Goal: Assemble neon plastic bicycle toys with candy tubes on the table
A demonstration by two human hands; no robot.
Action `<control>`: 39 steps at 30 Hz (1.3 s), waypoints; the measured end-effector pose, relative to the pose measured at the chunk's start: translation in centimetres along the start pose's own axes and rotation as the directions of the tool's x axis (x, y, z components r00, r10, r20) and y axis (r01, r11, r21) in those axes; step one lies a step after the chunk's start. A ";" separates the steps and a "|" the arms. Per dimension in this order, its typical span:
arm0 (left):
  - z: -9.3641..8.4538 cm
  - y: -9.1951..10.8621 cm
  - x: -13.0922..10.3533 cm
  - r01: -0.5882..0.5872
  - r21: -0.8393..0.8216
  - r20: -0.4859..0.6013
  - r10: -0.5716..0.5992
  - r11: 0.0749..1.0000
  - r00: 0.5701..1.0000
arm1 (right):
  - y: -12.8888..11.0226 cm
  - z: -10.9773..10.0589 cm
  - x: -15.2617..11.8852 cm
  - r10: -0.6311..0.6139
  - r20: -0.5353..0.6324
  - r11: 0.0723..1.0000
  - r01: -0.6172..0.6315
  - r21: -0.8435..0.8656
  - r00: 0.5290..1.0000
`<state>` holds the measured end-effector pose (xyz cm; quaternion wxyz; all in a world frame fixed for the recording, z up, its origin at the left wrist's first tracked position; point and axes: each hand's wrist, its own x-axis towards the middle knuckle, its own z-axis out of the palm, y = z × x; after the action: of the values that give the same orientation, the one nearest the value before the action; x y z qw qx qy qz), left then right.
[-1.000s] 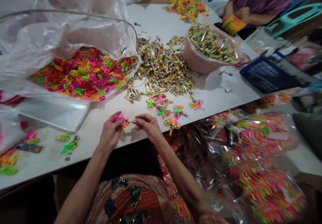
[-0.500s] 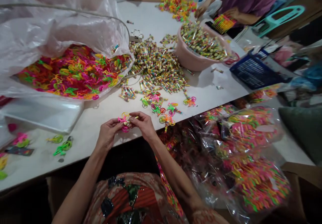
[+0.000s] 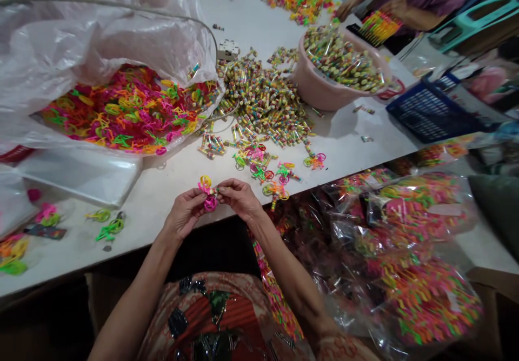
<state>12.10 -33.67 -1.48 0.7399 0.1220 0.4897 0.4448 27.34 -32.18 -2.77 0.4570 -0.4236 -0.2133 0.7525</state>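
Near the table's front edge, my left hand (image 3: 184, 212) pinches a small plastic toy bicycle (image 3: 210, 203) with a pink frame, one yellow wheel and one magenta wheel. Against the frame, the fingertips of my right hand (image 3: 242, 200) are closed on the end of a small clear tube with colourful filling (image 3: 214, 191); my fingers cover part of it. Just beyond and to the right lie several toy bicycles with tubes (image 3: 275, 189). Behind them spreads a heap of similar filled tubes (image 3: 267, 99).
An open plastic bag (image 3: 101, 47) of toy parts lies left, beside a stack of clear bags (image 3: 93, 174). A pink basin (image 3: 320, 88) of tubes stands back right, near a blue basket (image 3: 425, 109) and a co-worker's hand (image 3: 395, 8). Packed bags (image 3: 438, 291) sit below, right.
The view has shifted, so the table's contents appear farther right. My hands stay together at the toy bicycle, which is turned slightly and shows its yellow wheel more clearly.
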 end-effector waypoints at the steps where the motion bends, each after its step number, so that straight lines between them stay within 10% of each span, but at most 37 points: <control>1: 0.0 0.0 0.0 0.002 -0.002 0.007 -0.002 1.000 1.000 | 0.1 0.0 -0.1 0.003 0.005 1.000 -0.003 0.016 1.000; 12: 0.8 0.0 -0.9 0.176 -0.101 0.175 -0.156 0.979 0.972 | -0.4 0.0 -0.8 -0.058 0.107 0.997 0.053 0.055 0.993; 27: 1.3 -0.9 -0.9 0.009 -0.059 0.034 -0.007 0.998 0.999 | -1.2 0.1 -2.0 -0.237 -0.039 0.957 0.226 -0.181 0.971; 35: 1.4 -2.2 -0.3 0.005 0.013 -0.039 -0.004 1.000 0.999 | -0.3 0.2 -3.1 -0.481 -0.051 0.721 0.363 -0.590 0.875; 39: 1.9 -2.9 -0.1 -0.003 0.167 -0.003 0.003 0.986 1.000 | -1.0 -1.6 -2.9 -0.382 -0.047 0.744 0.277 -0.608 0.923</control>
<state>15.23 -34.94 -2.25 0.7256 0.1834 0.5263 0.4036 29.83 -34.29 -1.70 0.4449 -0.5618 -0.4684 0.5169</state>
